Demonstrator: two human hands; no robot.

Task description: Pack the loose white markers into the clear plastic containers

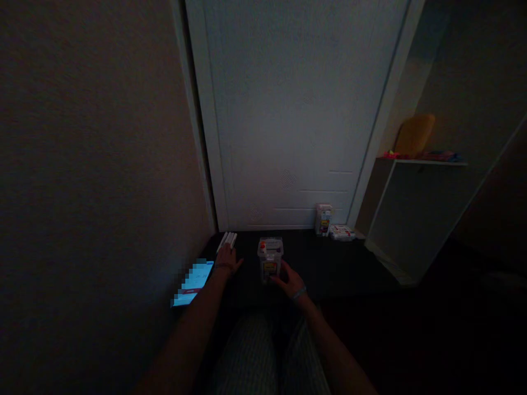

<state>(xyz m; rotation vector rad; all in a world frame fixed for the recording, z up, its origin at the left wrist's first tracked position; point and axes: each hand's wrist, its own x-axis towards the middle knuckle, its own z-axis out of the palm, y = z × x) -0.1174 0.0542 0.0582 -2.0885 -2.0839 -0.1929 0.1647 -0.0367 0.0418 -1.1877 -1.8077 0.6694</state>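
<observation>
A clear plastic container (270,263) with a lid and a yellow-and-dark label stands upright on the dark tabletop. My right hand (290,281) is curled around its lower right side, thumb across the front. To the left, my left hand (226,260) reaches forward with the thumb spread away from the fingers. Its fingertips are at the near ends of several slim white sticks (228,240) lying side by side; the dim light hides whether they press on them.
A lit tablet or phone screen (193,282) lies at the table's left edge. At the back right stand a similar labelled container (324,220) and a flat white pack (342,232). A white door (288,109) rises behind; a cabinet (407,219) is at right.
</observation>
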